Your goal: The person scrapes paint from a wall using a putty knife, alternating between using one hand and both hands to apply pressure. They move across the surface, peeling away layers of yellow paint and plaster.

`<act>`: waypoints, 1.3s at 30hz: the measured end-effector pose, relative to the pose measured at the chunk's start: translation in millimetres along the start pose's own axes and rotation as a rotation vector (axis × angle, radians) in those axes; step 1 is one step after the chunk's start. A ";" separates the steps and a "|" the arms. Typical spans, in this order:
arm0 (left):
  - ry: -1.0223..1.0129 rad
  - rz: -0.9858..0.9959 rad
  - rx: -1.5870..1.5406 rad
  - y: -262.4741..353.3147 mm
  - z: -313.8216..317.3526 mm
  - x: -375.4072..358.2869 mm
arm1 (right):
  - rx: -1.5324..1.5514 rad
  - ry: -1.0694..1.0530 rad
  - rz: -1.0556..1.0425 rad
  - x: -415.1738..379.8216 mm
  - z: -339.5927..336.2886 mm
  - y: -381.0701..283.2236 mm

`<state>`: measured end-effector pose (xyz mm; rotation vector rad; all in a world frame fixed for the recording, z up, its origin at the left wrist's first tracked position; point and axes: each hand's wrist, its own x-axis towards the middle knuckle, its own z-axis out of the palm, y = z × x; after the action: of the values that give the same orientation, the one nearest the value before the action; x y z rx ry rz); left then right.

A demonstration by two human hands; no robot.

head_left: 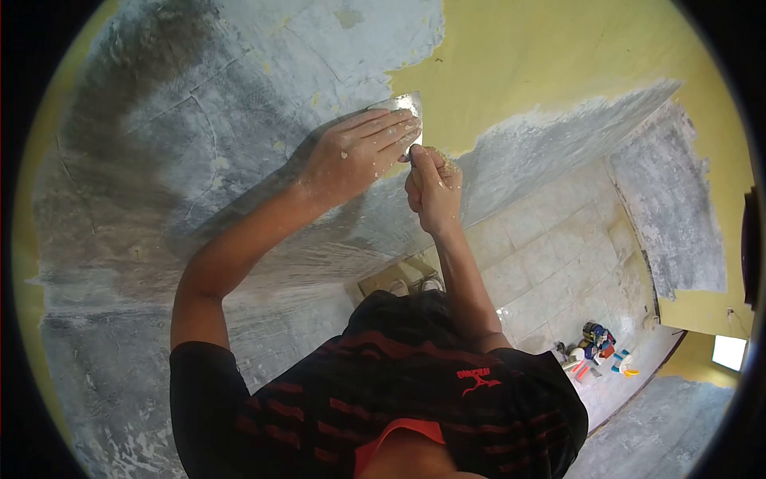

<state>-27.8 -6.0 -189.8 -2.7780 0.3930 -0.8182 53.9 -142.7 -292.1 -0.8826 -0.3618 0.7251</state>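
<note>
A metal scraper (409, 102) lies with its blade against the wall, at the border between yellow paint (511, 68) and bare grey plaster (263, 88). My right hand (436, 188) is closed round its handle, which the fingers mostly hide. Flat over the blade is my left hand (359, 152), its fingers stretched out and pressing on the metal. Whitish flecks dot both hands, and crumbs of yellowish material cling to my right knuckles.
Below the wall is a tiled floor (531, 255), with my shoes on a box-like support (383, 281). Tools and a dark blue item (597, 339) lie on the floor at the lower right. Another partly stripped wall (674, 207) stands at the right.
</note>
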 end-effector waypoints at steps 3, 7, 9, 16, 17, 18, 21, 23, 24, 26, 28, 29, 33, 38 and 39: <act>-0.012 0.031 0.025 -3.9 -0.8 0.0 | -0.044 0.005 -0.011 -0.1 -1.6 -1.0; -0.023 0.003 0.020 -1.2 3.3 -2.0 | -0.108 -0.019 -0.094 6.6 -3.3 5.5; 0.009 0.048 0.116 -2.8 2.8 -0.8 | -0.158 -0.010 -0.139 15.0 0.2 0.6; 0.098 -0.055 0.123 -5.9 -17.9 25.9 | -0.114 -0.102 -0.150 25.9 20.4 -38.1; 0.101 -0.054 0.117 0.8 -13.2 17.3 | -0.087 -0.088 -0.094 16.1 13.9 -27.7; 0.049 -0.063 0.105 7.3 -8.6 8.3 | -0.102 -0.086 -0.078 8.4 7.8 -18.7; -0.033 -0.073 0.052 12.3 1.7 -9.9 | -0.104 -0.098 0.002 -0.3 -7.2 -3.1; -0.032 -0.016 0.072 9.8 2.1 -9.5 | -0.131 -0.093 0.000 0.3 -9.2 -1.0; -0.028 -0.010 0.070 6.8 1.6 -7.3 | -0.162 -0.096 -0.010 4.6 -9.1 -2.3; 0.079 -0.021 0.102 0.8 -0.7 -2.3 | -0.231 -0.111 -0.085 18.2 3.9 -23.5; 0.088 -0.001 0.154 -5.5 -17.1 10.2 | -0.292 -0.121 -0.143 14.4 10.7 -37.9; 0.102 0.027 0.216 -8.7 -24.0 14.6 | -0.281 -0.125 -0.122 12.3 13.6 -42.9; 0.005 0.008 0.112 2.5 -8.7 -4.1 | -0.249 -0.105 -0.051 -5.3 6.1 -23.8; 0.026 0.066 0.105 -2.5 -0.5 -13.3 | -0.217 -0.067 0.002 -5.5 2.3 -14.8; 0.036 0.065 0.115 -2.4 -0.5 -13.2 | -0.189 -0.077 0.000 -5.3 3.0 -15.4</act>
<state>-38.3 0.3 -195.2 -2.6340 0.4260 -0.8488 54.9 -151.3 -277.9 -1.0340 -0.5050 0.7342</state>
